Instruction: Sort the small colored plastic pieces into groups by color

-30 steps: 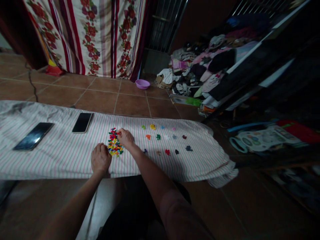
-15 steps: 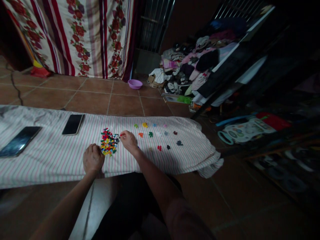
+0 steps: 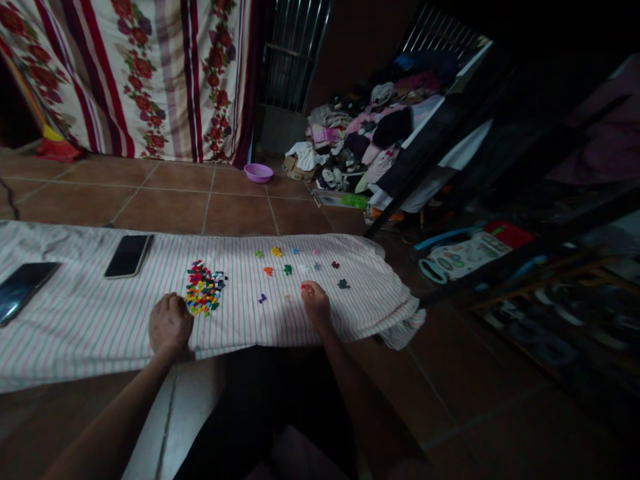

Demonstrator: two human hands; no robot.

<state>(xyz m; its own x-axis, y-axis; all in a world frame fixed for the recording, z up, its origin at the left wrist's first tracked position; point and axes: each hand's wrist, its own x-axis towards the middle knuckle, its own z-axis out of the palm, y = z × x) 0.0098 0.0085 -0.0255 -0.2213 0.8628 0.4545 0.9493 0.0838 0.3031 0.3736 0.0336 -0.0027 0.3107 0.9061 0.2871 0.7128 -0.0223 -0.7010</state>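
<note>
A mixed pile of small coloured plastic bricks (image 3: 204, 290) lies on a striped cloth (image 3: 240, 327). Close against the pile's left side rests my left hand (image 3: 171, 325), its fingers curled under; whatever they may hold is hidden. My right hand (image 3: 317, 305) is over the right part of the cloth, thumb and fingers pinching a small red brick (image 3: 303, 287). Around it lie small one-colour groups: orange (image 3: 269, 271), green (image 3: 287, 269), yellow (image 3: 277, 251), purple (image 3: 263, 299), beige (image 3: 287, 297) and dark grey (image 3: 343, 284). My right hand covers part of the nearest row.
Two phones, a nearer one (image 3: 25, 290) and a farther one (image 3: 129, 256), lie on the cloth at left. Beyond, a purple basin (image 3: 259, 173) stands on the tiled floor by a heap of clothes (image 3: 360, 130). A patterned curtain (image 3: 170, 80) hangs behind.
My right hand has moved from the pile's right edge rightward to the sorted groups, carrying the red brick. My left hand stays by the pile. The view has shifted slightly right.
</note>
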